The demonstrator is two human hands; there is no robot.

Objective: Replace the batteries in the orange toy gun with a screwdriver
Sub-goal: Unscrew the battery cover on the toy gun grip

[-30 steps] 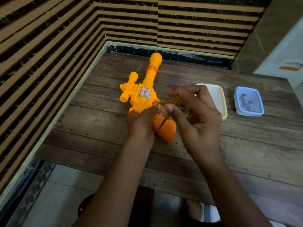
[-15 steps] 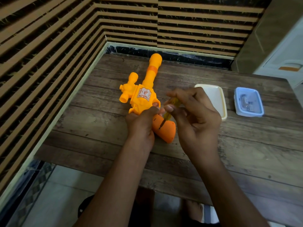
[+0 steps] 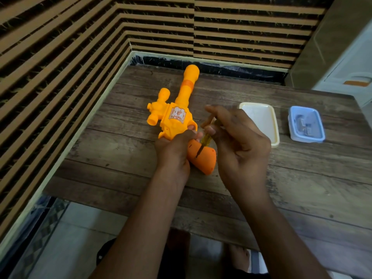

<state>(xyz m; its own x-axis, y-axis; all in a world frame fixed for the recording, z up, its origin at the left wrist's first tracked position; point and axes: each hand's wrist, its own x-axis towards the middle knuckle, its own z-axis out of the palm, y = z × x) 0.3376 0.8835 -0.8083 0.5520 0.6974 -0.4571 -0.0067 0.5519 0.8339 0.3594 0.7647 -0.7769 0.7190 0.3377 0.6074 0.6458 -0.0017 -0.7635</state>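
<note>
On wooden table [image 3: 302, 188], left of centre: orange toy gun [image 3: 177, 119], lying flat, barrel pointing away; left hand [image 3: 173, 152] curled round its body, gripping it; right hand [image 3: 237, 141] pinching yellow-handled screwdriver [image 3: 203, 142] between thumb and fingers, tip against the darker orange grip; white tray [image 3: 261, 121] and blue box [image 3: 306, 123] further right

White tray [image 3: 261, 121] beside blue box [image 3: 307, 139]

It looks like a room in a home. A wooden table [image 3: 302, 188] sits in the corner of a striped wall [image 3: 60, 57], with a white plastic box [image 3: 261, 121] and a blue plastic box [image 3: 306, 123] on it.
</note>
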